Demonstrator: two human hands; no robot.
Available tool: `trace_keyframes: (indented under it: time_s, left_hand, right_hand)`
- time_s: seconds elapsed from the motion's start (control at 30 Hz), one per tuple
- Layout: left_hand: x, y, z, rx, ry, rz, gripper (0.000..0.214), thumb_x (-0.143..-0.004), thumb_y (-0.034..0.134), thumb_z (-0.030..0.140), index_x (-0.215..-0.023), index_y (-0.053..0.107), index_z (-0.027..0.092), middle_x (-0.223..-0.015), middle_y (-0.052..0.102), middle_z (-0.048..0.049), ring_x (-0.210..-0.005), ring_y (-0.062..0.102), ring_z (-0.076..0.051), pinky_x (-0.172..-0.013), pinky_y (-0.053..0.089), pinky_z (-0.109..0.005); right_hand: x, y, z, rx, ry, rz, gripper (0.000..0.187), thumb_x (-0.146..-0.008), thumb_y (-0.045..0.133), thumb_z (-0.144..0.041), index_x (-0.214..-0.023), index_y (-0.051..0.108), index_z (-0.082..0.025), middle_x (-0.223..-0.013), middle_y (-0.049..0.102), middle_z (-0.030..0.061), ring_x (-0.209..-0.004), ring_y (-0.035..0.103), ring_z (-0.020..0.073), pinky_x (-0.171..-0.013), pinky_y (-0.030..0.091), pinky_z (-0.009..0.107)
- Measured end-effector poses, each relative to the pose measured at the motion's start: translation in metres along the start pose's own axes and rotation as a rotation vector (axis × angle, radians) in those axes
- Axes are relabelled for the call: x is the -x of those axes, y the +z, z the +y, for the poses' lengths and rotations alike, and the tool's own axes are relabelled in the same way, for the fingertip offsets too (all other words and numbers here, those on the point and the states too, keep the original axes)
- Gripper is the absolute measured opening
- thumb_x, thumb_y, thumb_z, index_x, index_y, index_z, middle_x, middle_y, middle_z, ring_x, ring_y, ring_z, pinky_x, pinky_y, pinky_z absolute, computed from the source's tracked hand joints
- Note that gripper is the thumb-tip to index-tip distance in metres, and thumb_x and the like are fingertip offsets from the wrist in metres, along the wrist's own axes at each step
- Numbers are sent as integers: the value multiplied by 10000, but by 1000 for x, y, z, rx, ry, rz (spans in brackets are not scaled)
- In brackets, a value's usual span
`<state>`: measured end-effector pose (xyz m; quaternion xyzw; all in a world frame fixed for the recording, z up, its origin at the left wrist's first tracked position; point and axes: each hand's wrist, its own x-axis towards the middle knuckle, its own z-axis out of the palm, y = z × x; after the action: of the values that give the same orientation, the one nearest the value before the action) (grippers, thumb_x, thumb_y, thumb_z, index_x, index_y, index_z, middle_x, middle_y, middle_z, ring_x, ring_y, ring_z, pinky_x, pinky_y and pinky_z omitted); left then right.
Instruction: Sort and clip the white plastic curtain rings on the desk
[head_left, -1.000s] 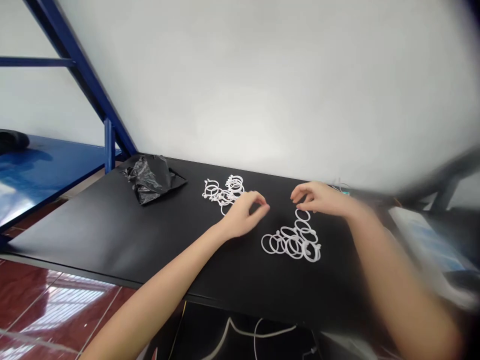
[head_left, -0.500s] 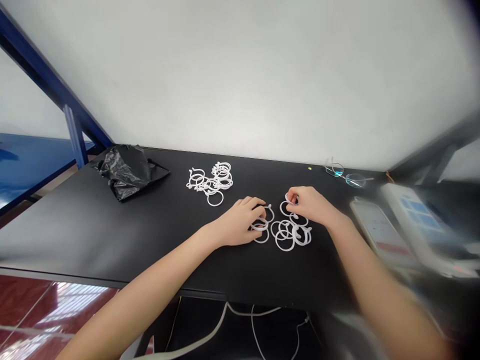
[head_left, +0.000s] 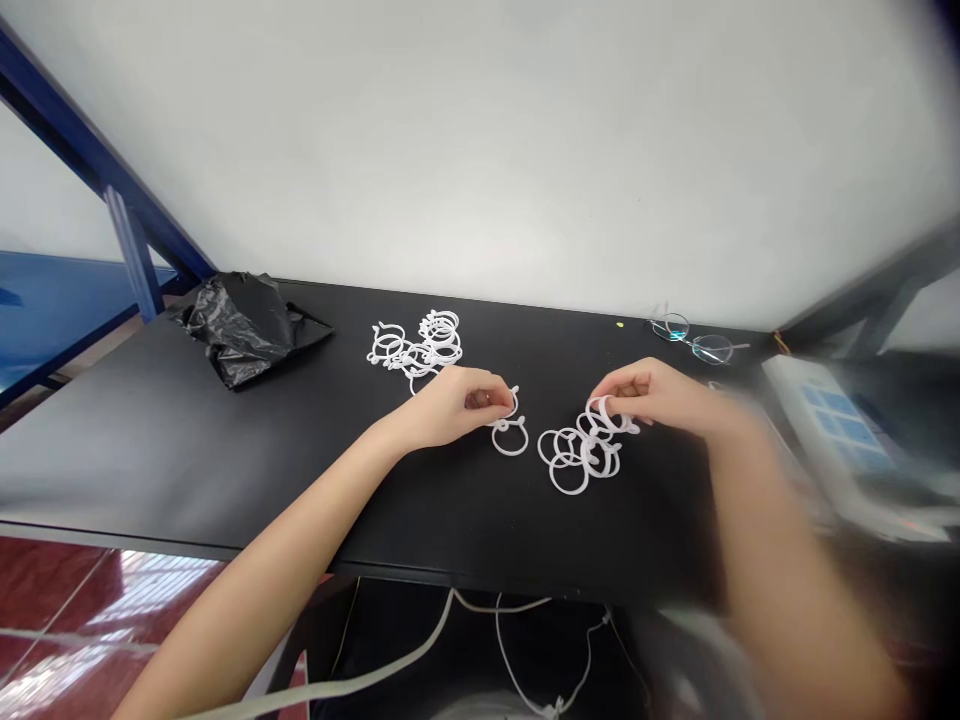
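My left hand is closed in a pinch on a white plastic ring with a small knobbed end. Just below its fingertips another white ring lies on the black table. My right hand pinches a white ring at the top of the right-hand pile, where several rings overlap. Farther back, a second pile of white rings sits partly behind my left hand.
A crumpled black plastic bag lies at the left of the black table. Eyeglasses rest near the wall. A blurred white device stands at the right. White cables hang below the front edge.
My left hand has moved left and up, its fingers closing on a ring. My right hand has shifted right, tilting up a ring on the pile. The view has shifted slightly.
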<state>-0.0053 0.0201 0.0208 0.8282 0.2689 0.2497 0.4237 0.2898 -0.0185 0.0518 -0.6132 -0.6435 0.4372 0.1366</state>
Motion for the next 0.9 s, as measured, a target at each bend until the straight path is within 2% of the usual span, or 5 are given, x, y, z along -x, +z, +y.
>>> trace_keyframes:
  time_s: [0.3, 0.5, 0.6, 0.77, 0.9]
  left_hand:
    - [0, -3, -4, -151, 10, 86, 109, -849, 581, 236, -916, 662, 209, -913, 682, -38, -815, 640, -164, -772, 531, -309]
    - [3, 6, -8, -336, 39, -32, 353, -753, 580, 126, -1094, 619, 208, -1141, 574, -89, -1049, 546, -243, -918, 499, -396]
    - [0, 16, -15, -453, -25, 28, 220, -762, 571, 143, -974, 626, 170, -1056, 565, -97, -976, 527, -257, -892, 495, -426]
    - [-2, 18, -19, -569, -43, 100, 97, -810, 516, 133, -850, 603, 147, -999, 543, -102, -941, 526, -251, -874, 489, -423]
    - [0, 13, -19, -604, -13, 116, 43, -787, 543, 142, -798, 582, 154, -976, 539, -93, -902, 518, -240, -832, 494, -399]
  right_hand:
    - [-8, 7, 8, 78, 10, 170, 174, -710, 702, -337, -740, 703, -166, -630, 628, 8, -528, 512, 106, -454, 365, 220]
    - [-5, 11, 4, -3, 44, 81, 217, -693, 721, -343, -813, 723, -162, -581, 580, -11, -481, 466, 100, -414, 343, 224]
    - [-10, 19, 4, 104, 35, 72, 111, -675, 671, -256, -726, 691, -159, -565, 554, -21, -514, 480, 107, -462, 356, 229]
    - [-20, 31, 1, 256, -62, 259, 62, -646, 623, -190, -620, 569, -176, -554, 530, -36, -515, 452, 102, -500, 334, 238]
    - [-16, 29, -5, 97, -161, 416, 239, -693, 686, -246, -597, 474, -191, -530, 491, -47, -507, 451, 104, -500, 333, 238]
